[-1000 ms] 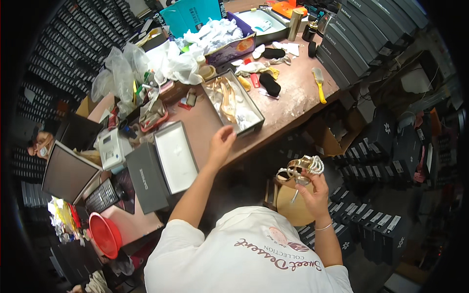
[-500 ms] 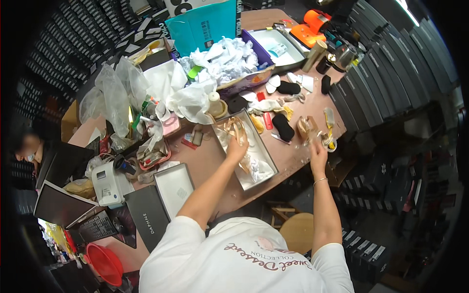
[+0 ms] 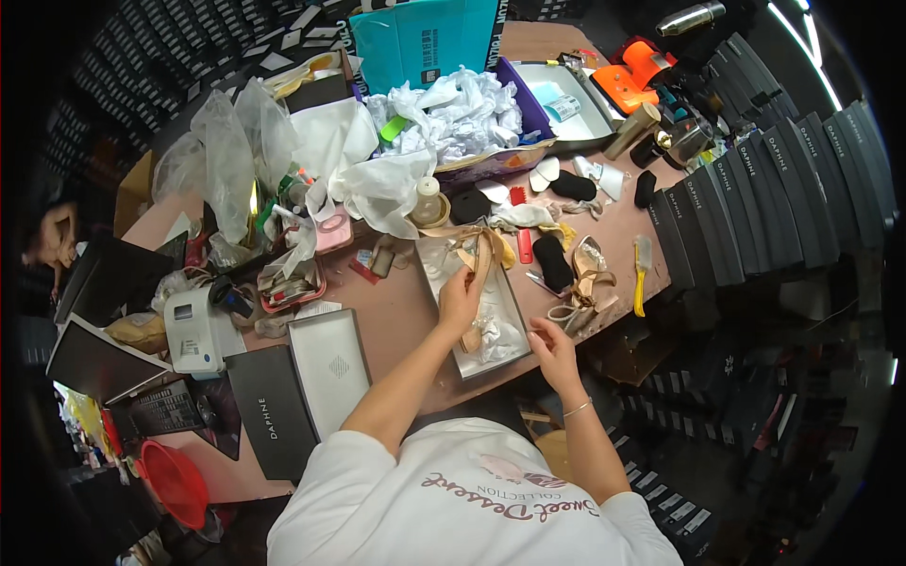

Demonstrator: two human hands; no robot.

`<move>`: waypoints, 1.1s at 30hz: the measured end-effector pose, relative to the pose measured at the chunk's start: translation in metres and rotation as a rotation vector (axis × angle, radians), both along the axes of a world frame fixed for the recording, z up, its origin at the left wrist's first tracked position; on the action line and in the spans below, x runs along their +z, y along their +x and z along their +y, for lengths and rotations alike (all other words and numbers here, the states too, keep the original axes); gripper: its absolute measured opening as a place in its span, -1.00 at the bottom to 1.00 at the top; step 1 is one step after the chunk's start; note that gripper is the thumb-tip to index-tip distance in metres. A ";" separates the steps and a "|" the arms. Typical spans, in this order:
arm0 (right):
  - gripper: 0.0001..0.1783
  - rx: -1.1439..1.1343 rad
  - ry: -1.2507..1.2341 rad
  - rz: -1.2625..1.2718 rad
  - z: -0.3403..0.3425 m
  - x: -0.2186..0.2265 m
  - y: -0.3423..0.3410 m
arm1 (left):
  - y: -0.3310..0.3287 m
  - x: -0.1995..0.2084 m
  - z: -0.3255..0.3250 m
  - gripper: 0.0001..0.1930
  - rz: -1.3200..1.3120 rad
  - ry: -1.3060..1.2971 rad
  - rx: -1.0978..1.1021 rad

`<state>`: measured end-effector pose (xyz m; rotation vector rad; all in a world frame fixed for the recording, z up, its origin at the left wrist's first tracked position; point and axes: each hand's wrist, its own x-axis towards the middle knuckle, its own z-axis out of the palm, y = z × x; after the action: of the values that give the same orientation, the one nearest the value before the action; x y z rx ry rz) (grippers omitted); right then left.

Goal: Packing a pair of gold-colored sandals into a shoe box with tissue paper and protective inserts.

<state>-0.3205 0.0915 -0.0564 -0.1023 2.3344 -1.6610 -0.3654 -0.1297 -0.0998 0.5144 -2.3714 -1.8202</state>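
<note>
My left hand (image 3: 460, 300) is closed around a tan strappy sandal (image 3: 484, 257), holding it over an open shoebox (image 3: 521, 357) with a pale inside. Crumpled white tissue paper (image 3: 497, 341) fills the near end of that box. My right hand (image 3: 552, 351), with a bracelet at its wrist, hovers by the box's near right corner; its fingers are apart and hold nothing. Beyond it, a second tan sandal (image 3: 593, 269) lies on the table with its straps loose. A black shoe-shaped pad (image 3: 553, 264) and a red brush-like piece (image 3: 525, 247) lie between the sandal and the box.
A purple-edged carton (image 3: 495, 162) heaped with white paper stands at the back. A yellow-handled brush (image 3: 642, 274) lies at the right, near stacked dark shoeboxes (image 3: 736, 203). Left are a dark box lid (image 3: 272, 415), a pale box part (image 3: 328, 357) and a white label printer (image 3: 195, 332).
My right hand has let go of the second sandal and come left toward the box. My left hand has lifted its sandal more upright. The view has shifted slightly.
</note>
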 end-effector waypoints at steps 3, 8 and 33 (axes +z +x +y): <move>-0.32 0.020 -0.128 0.076 -0.033 0.036 -0.026 | 0.026 0.046 0.012 -0.77 0.276 -0.077 -0.032; -0.12 0.288 -0.510 -0.177 -0.052 0.085 -0.055 | 0.070 0.096 0.025 -0.72 0.494 -0.448 -0.086; -0.26 0.603 -0.427 -0.351 -0.053 0.131 0.016 | 0.145 0.138 -0.049 -0.64 0.466 -0.558 -0.163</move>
<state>-0.3041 0.0388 0.0746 -0.4985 1.4695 -1.6508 -0.2206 -0.1783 0.0385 -0.1532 -2.4576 -1.0701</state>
